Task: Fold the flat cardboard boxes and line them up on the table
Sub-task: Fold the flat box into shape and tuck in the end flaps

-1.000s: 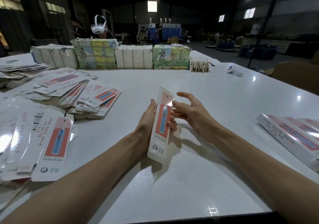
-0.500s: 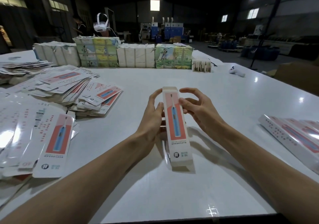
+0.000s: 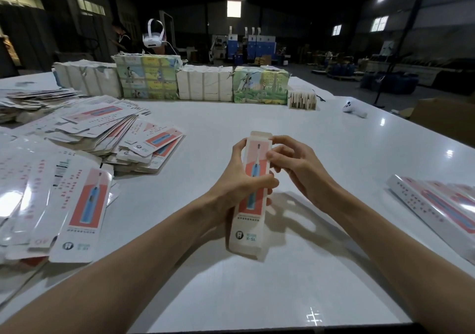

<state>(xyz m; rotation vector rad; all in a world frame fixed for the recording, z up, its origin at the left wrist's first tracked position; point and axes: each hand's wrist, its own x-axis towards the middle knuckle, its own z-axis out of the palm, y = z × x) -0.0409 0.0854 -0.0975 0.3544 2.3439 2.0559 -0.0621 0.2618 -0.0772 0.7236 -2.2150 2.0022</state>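
Observation:
A long white box printed with a red panel and a blue toothbrush stands up between my hands, above the white table. My left hand grips its middle, thumb across the front. My right hand pinches the box's upper right edge near the open top flap. Flat unfolded boxes lie in heaps on the left. Folded boxes lie in a row at the right edge.
Wrapped bundles of white and green packs line the far side of the table. A white controller lies at the far right. A person with a white headset stands behind the bundles. A brown carton sits off the right side.
The box has been opened from flat into a tube and raised upright. My left hand closed round its middle and my right hand moved up to its top end.

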